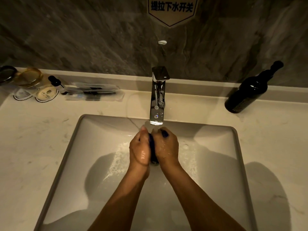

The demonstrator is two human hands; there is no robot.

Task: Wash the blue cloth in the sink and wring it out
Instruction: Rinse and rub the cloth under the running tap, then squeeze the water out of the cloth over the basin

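Blue cloth point(152, 145), one small bunched wad, sits squeezed between the left hand point(140, 148) and right hand point(167, 146), both closed round it under the tap point(157, 97) at twelve o'clock of the sink point(216, 164). Soaked and soft, it'll likely be limp, slippery and heavier with water, so gripping each end to twist looks best. One dark bottle point(248, 92) stands on the worktop point(33, 139) at two o'clock.
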